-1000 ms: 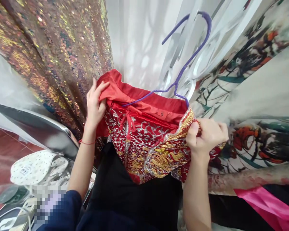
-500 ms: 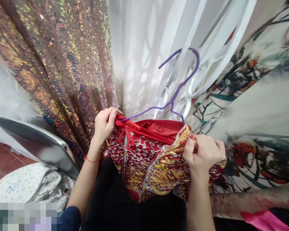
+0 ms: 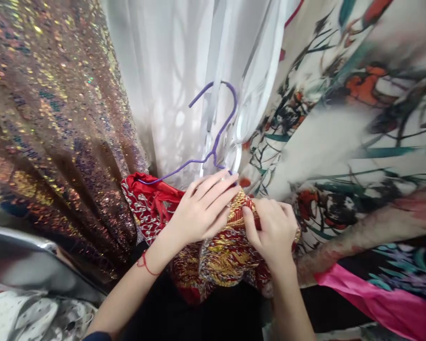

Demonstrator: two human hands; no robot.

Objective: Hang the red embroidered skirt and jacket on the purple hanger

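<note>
A red garment [image 3: 220, 258] with gold and silver embroidery hangs on a purple hanger [image 3: 218, 137], over my black-clothed lap. Its red satin lining shows at the top left edge. My left hand [image 3: 202, 210] lies across the garment's upper right part, fingers stretched and touching the cloth by the hanger's right end, which it partly hides. Right beside it, my right hand [image 3: 271, 227] is closed on the gold-embroidered right edge, thumb toward the left hand. The hanger's hook points up, in front of white cloth.
To the left hangs a sequinned curtain [image 3: 57, 94]; sheer white cloth [image 3: 163, 85] is behind the hanger. Floral-patterned fabric [image 3: 315, 142] fills the right. A shiny dark panel [image 3: 31, 255] and white dotted footwear [image 3: 28, 312] are at lower left, pink cloth [image 3: 383, 303] at lower right.
My left hand has let go of the garment's left end and moved right, onto its upper right part. My right hand keeps its grip. The view has shifted to the right.
</note>
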